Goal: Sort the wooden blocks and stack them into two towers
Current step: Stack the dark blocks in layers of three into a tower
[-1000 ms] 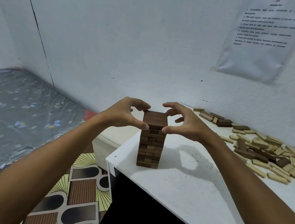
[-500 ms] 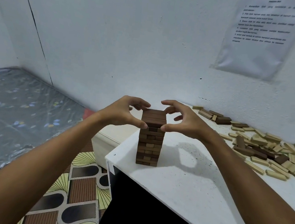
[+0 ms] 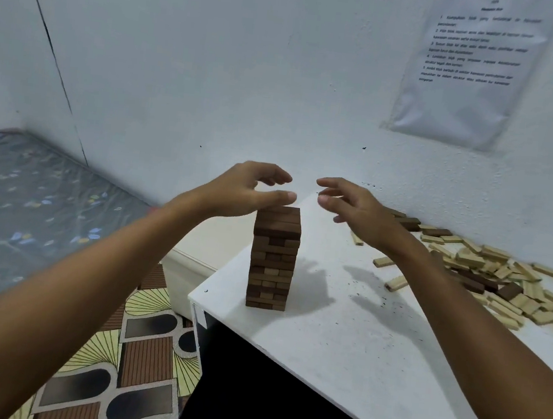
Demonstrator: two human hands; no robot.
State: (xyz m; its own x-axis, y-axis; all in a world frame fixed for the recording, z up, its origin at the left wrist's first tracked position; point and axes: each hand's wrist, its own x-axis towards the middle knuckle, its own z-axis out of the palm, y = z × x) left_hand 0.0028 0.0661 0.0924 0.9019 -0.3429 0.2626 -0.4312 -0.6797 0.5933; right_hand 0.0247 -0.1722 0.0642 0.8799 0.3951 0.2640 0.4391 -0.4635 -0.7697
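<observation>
A tower of dark wooden blocks (image 3: 273,257) stands upright near the corner of the white table (image 3: 349,348). Both hands are up by its top. The left hand (image 3: 239,189) has loose, spread fingers and holds nothing; its thumb lies just over the top left edge of the tower, and it is hard to tell if it touches. The right hand (image 3: 355,202) is open too, with its fingers stretched toward the left hand, a gap between the two sets of fingertips. It is off to the right of the tower top and holds nothing. Behind and past the right hand's fingers, a messy pile of loose blocks (image 3: 494,282), mostly light with a few dark ones, lies by the wall (image 3: 249,68). A paper sheet (image 3: 474,66) hangs on that wall.
</observation>
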